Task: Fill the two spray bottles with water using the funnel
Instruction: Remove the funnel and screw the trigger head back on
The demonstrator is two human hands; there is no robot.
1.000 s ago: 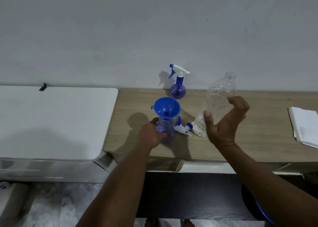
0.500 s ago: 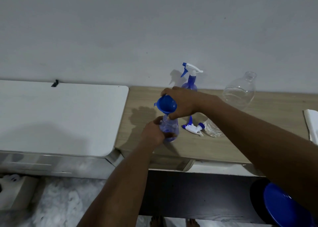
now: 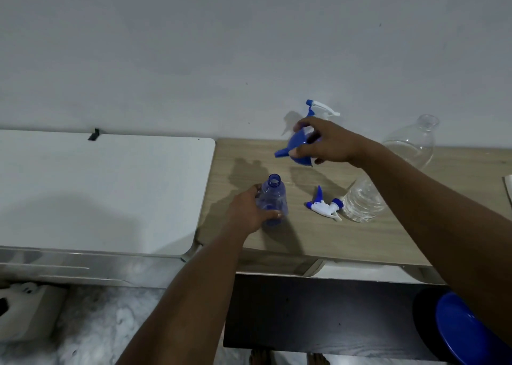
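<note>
**Funnel in the air, open bottle held on the surface**

Funnel (image 3: 298,142), blue plastic, hangs tilted above the wooden surface (image 3: 304,240), spout pointing left, with the right hand (image 3: 329,143) pinching its cone between thumb and fingers. It looks light and stiff, so a grip at the wide rim should carry it well and keep the spout free. Below and to the left, the open spray bottle (image 3: 273,198) stands upright with its neck bare. The left hand (image 3: 248,211) is wrapped round its body. It is a small bottle of thin plastic and probably tips easily, so a hold low on the body suits it. How much water it holds cannot be told. Its loose trigger head (image 3: 324,205) lies on its side just to the right, touching or nearly touching the clear water bottle (image 3: 363,202). That bottle is uncapped, thin-walled and likely to buckle under a hard squeeze. The second spray bottle (image 3: 322,108) stands at the wall, capped, mostly hidden behind the right hand.
</note>
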